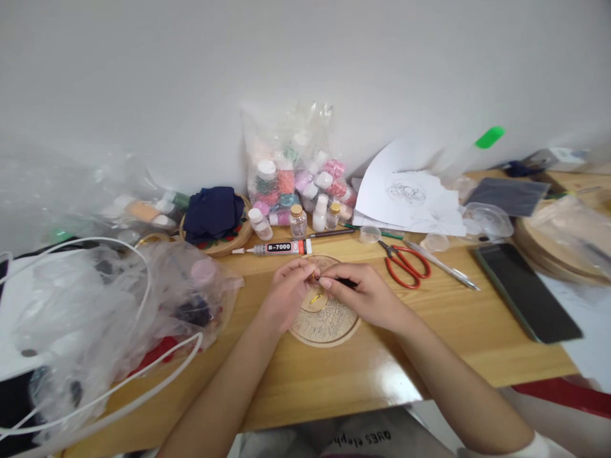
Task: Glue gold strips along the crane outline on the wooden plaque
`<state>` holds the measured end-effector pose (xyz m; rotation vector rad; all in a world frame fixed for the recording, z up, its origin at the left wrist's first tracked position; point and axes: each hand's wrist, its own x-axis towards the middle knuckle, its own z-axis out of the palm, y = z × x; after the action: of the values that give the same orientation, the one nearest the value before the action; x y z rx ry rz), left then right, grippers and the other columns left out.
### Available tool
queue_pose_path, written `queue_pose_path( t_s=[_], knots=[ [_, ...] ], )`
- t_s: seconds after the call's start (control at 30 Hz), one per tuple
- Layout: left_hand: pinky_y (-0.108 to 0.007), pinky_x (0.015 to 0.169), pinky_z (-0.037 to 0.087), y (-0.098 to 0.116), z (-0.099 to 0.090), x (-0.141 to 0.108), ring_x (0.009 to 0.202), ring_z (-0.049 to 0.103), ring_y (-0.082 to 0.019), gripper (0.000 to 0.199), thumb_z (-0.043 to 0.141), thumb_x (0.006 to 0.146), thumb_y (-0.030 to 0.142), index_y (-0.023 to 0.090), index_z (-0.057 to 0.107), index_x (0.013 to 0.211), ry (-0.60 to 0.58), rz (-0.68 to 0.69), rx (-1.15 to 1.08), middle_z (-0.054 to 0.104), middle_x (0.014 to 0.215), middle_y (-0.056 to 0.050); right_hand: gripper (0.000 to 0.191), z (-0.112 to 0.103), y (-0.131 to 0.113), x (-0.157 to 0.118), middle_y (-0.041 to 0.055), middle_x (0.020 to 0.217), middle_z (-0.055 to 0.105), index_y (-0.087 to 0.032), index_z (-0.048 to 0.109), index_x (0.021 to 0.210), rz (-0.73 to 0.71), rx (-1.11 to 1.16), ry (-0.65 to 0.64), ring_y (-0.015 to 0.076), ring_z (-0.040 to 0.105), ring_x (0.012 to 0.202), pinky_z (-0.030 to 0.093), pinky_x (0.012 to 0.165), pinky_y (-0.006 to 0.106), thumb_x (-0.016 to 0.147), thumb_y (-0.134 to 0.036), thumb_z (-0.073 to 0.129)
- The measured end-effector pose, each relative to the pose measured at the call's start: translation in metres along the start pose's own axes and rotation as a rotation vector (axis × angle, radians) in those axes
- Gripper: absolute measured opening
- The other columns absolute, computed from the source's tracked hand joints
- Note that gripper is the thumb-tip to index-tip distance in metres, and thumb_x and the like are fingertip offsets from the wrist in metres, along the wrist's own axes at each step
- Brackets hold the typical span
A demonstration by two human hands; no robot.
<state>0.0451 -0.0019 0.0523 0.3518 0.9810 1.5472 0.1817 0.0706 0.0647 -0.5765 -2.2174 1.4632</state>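
Both hands meet over a round patterned wooden disc (pixel 327 327) on the table. My left hand (pixel 289 294) is closed, its thumb and forefinger pinching a tiny gold-coloured piece (pixel 314 277). From the right, my right hand (pixel 365 294) holds a dark, thin tool (pixel 347 282) between thumb and fingers, with the fingertips close to the gold piece. A small gold item (pixel 316 298) shows just below the fingertips, above the disc's plain centre. The fingers partly hide how the pieces touch.
Behind the disc lies a glue tube (pixel 279 247), with small bottles (pixel 298 222) beyond. Red-handled scissors (pixel 408 267), a silver pen (pixel 449 267) and a phone (pixel 527 292) lie right. Plastic bags (pixel 95 318) and a white cable (pixel 157 375) crowd the left.
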Motion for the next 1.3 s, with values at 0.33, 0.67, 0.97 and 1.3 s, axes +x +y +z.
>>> queue_pose_path(
  t_s=[0.33,0.67,0.97,1.3],
  knots=[
    [-0.024,0.065,0.044,-0.0006,0.0008,-0.0006,0.065,0.054,-0.01,0.018,0.077,0.062,0.025,0.013,0.063,0.058,0.008,0.002,0.004,0.059,0.063,0.0,0.031,0.0,0.0004,-0.0004,0.0006,0.062,0.057,-0.015,0.062,0.071,0.028,0.004,0.005,0.0107,0.049,0.059,0.04,0.056,0.022,0.092,-0.034,0.05],
    [-0.023,0.066,0.042,-0.0032,-0.0019,0.0006,0.065,0.054,-0.01,0.02,0.08,0.06,0.028,0.015,0.066,0.06,0.014,0.014,0.003,0.061,0.062,0.001,0.027,0.0008,-0.0017,-0.0001,-0.0009,0.061,0.056,-0.014,0.064,0.071,0.046,0.09,0.042,0.0093,0.048,0.057,0.039,0.057,0.022,0.089,-0.032,0.054],
    [-0.023,0.067,0.046,-0.0036,-0.0004,0.0007,0.068,0.058,-0.01,0.017,0.082,0.064,0.026,0.015,0.07,0.067,-0.009,0.025,-0.113,0.065,0.07,0.0,0.031,-0.0008,-0.0007,0.0008,0.0,0.06,0.057,-0.014,0.066,0.073,0.102,0.158,0.069,0.0099,0.049,0.056,0.039,0.052,0.022,0.089,-0.038,0.054],
    [-0.023,0.069,0.047,-0.0036,-0.0012,0.0012,0.07,0.061,-0.01,0.019,0.086,0.056,0.024,0.017,0.072,0.067,0.03,-0.002,-0.163,0.068,0.07,0.001,0.035,-0.0029,-0.0007,0.0023,0.0007,0.06,0.06,-0.015,0.063,0.066,0.168,0.298,0.067,0.0097,0.05,0.055,0.041,0.056,0.024,0.085,-0.044,0.058]
  ],
)
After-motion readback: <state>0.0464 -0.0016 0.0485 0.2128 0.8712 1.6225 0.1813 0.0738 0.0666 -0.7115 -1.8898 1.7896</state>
